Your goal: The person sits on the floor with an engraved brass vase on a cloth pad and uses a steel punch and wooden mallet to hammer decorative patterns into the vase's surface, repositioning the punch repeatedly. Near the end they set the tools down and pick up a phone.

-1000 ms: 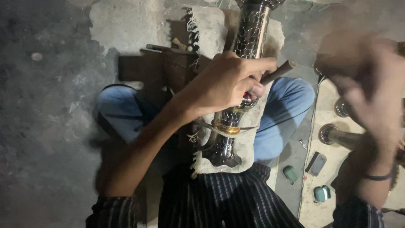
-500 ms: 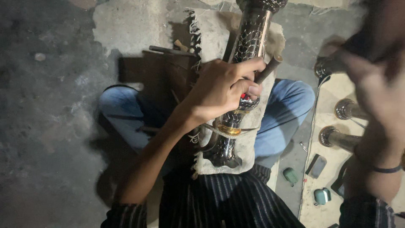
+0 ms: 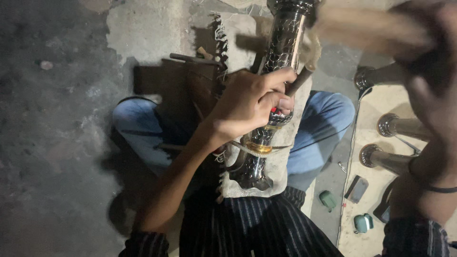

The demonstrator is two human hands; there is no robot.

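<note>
the metal vase (image 3: 281,62) lies lengthwise on the cloth (image 3: 281,162) over the lap, pointing away. the left hand (image 3: 247,102) clenches a thin tool (image 3: 299,82) against it; the right hand (image 3: 423,62), raised and blurred, grip unclear.

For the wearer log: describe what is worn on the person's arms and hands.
Both hands are bare: no gloves or rings show. The left hand has a bare forearm, with a dark striped sleeve pushed up near the elbow. The right hand is blurred; a thin dark band circles its wrist above a matching striped sleeve.
</note>
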